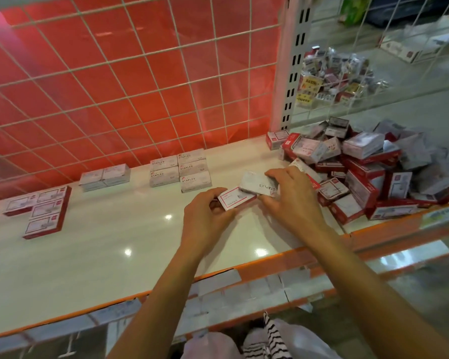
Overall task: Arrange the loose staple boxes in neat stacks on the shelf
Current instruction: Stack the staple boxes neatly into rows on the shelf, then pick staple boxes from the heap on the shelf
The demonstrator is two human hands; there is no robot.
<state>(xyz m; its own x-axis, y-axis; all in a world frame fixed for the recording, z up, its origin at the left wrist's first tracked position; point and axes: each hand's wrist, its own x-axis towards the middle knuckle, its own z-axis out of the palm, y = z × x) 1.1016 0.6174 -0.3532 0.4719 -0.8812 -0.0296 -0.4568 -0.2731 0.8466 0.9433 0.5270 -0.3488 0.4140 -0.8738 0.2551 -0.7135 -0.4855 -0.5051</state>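
Red box point(236, 199): left hand point(208, 216); white box point(257, 186): right hand point(293, 200).

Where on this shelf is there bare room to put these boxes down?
Widest bare shelf: the front, between the orange edge and the red-edged boxes, left of your left hand. A smaller gap lies at the back between the white stacks and the loose pile. The right end is crowded.

The person's arms and clothing
The left hand point(208, 216) and right hand point(290, 200) run into bare forearms; at the bottom edge a pale garment point(306, 342) shows, with a strip of black-and-white striped fabric point(272, 340) lying across it.
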